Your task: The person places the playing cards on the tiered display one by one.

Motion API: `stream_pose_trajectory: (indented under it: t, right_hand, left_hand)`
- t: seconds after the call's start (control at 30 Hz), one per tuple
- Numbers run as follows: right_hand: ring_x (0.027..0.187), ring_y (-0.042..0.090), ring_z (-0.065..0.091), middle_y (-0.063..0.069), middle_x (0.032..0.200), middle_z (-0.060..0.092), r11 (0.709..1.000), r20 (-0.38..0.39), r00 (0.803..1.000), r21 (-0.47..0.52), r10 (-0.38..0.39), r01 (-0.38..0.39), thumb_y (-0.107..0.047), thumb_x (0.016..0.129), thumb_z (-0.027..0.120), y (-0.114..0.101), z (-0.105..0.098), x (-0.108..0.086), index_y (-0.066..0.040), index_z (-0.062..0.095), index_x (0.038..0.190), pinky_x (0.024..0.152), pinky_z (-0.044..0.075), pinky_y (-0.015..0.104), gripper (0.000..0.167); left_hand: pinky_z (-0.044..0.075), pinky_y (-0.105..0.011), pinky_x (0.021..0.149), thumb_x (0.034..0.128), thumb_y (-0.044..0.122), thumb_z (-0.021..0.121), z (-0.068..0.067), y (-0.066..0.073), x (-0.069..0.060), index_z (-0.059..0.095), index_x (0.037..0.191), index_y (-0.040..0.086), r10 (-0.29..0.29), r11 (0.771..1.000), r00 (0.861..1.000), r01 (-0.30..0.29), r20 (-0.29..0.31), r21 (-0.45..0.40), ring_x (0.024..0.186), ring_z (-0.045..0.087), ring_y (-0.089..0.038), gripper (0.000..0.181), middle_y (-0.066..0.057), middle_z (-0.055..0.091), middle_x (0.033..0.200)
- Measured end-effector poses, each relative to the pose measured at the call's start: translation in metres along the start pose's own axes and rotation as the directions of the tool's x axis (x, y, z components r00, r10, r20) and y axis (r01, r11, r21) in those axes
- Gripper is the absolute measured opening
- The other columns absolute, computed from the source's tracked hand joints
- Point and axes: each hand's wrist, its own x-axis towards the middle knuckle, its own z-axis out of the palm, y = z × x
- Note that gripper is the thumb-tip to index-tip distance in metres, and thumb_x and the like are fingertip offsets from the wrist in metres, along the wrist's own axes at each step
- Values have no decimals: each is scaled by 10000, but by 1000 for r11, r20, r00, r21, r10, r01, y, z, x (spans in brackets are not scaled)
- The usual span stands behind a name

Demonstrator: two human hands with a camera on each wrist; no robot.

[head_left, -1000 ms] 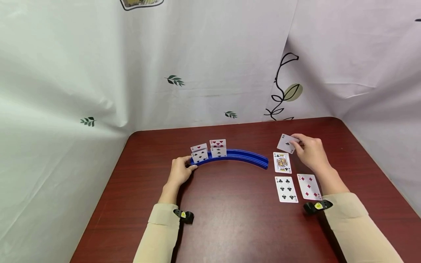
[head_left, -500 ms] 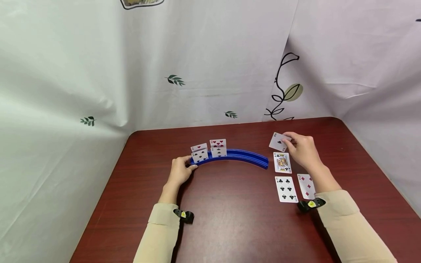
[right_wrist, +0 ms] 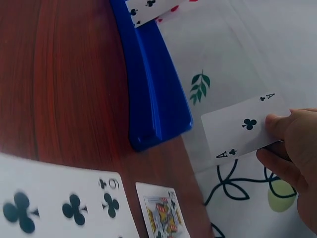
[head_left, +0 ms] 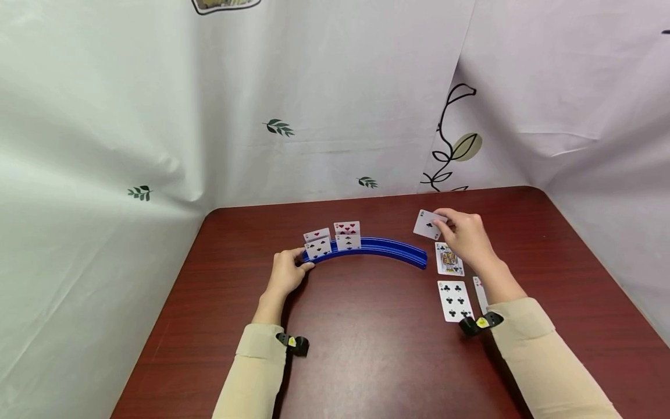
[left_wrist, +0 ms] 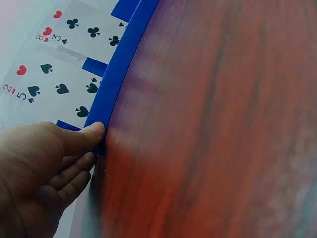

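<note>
A curved blue card holder [head_left: 389, 249] stands on the table, its left end gripped between thumb and fingers of my left hand [head_left: 287, 272]. In its left half stand a five of spades [left_wrist: 59, 89] before a two of hearts [left_wrist: 20, 74], and a three of clubs [left_wrist: 91, 32] before an eight of hearts [left_wrist: 47, 30]. My right hand [head_left: 464, 235] pinches an ace of clubs [right_wrist: 237, 126] by its edge, raised near the holder's right end. Below that hand lie a king of clubs [head_left: 448, 260], a six of clubs [head_left: 454, 299] and a five of diamonds [head_left: 480, 293], mostly hidden by the right forearm.
The dark red wooden table [head_left: 366, 337] reaches back to a white curtain [head_left: 335, 116] printed with leaves. Black straps with small cameras circle both wrists. The loose cards lie face up to the right of the holder.
My right hand has carried the ace of clubs leftward towards the holder's right end. The right forearm now covers more of the five of diamonds. My left hand and the holder have stayed still.
</note>
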Motion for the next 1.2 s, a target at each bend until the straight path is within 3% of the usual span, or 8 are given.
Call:
stream_pose_trajectory:
  t: [0.73, 1.2]
  right_hand:
    - [584, 223, 576, 155, 752, 703, 997, 14, 998, 55, -57, 56, -10, 891, 756, -20, 20, 14, 37, 726, 1052, 549, 500, 400, 170]
    - [666, 250, 631, 174, 883, 739, 995, 63, 997, 98, -42, 36, -35, 911, 744, -38, 30, 20, 26, 730, 1087, 615, 554, 415, 187]
  left_hand:
    - [456, -503, 1007, 867, 85, 805, 1, -1, 0, 706, 1239, -25, 30, 1000, 999, -30, -14, -3, 1108, 576, -400, 401, -179, 746, 1043]
    - [528, -453, 925, 862, 78, 810, 1, -1, 1, 711, 1231, -26, 27, 999, 999, -27, -19, -23, 1036, 650, -323, 396, -165, 752, 1006]
